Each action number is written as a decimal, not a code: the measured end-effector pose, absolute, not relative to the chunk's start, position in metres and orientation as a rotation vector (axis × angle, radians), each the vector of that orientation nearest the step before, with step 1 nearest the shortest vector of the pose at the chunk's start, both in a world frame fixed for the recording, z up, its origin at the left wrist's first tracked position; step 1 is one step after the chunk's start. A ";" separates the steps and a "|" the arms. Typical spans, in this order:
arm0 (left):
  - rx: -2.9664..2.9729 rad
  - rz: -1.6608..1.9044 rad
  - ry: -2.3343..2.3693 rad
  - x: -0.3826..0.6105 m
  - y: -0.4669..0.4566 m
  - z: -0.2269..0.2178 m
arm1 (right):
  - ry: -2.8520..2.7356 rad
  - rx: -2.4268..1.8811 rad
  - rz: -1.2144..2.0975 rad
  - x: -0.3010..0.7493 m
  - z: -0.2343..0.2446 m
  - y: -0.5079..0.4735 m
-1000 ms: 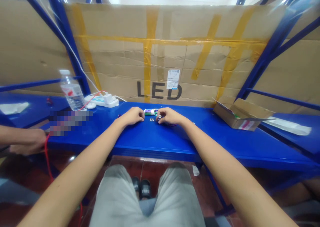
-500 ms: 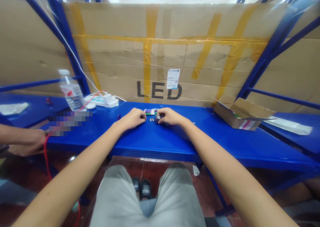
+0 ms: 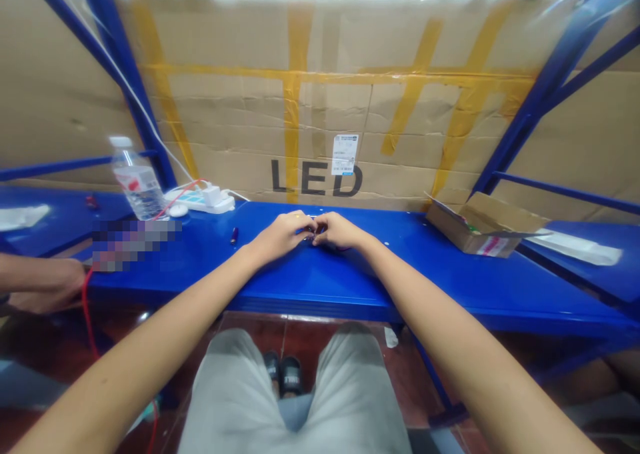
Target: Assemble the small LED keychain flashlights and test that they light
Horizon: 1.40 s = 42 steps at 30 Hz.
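Note:
Both of my hands meet at the middle of the blue metal bench (image 3: 310, 281). My left hand (image 3: 285, 232) has its fingers curled and pinched toward the right hand, touching it. My right hand (image 3: 339, 230) is also closed in a pinch against the left. Between the fingertips sits something small that I cannot make out. The little coloured parts seen earlier on the bench are hidden behind my hands. A small dark red piece (image 3: 233, 234) lies on the bench just left of my left hand.
A water bottle (image 3: 136, 181) and a white power strip (image 3: 203, 200) stand at the back left. An open cardboard box (image 3: 480, 227) sits at the right. A taped cardboard wall marked LED (image 3: 320, 107) backs the bench. Another person's hand (image 3: 47, 287) holds a red wire at far left.
My hands have come together over the small parts. The left hand slid right until its fingers touch the right hand, covering the coloured pieces.

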<state>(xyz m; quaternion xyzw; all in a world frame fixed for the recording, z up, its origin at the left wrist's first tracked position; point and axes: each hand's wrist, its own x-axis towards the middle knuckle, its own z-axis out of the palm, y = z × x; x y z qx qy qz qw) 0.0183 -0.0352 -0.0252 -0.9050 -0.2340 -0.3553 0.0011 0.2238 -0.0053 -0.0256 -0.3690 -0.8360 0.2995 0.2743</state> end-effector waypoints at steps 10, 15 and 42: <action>-2.841 -0.989 -0.651 0.016 -0.034 -0.025 | -2.218 -1.020 0.790 0.223 -0.028 -0.005; -2.792 -1.082 -0.842 0.008 -0.026 -0.025 | -2.210 -1.054 0.744 0.223 -0.025 -0.007; -2.908 -0.428 -1.431 -0.001 -0.008 -0.021 | -2.191 -1.111 0.912 0.229 -0.017 -0.014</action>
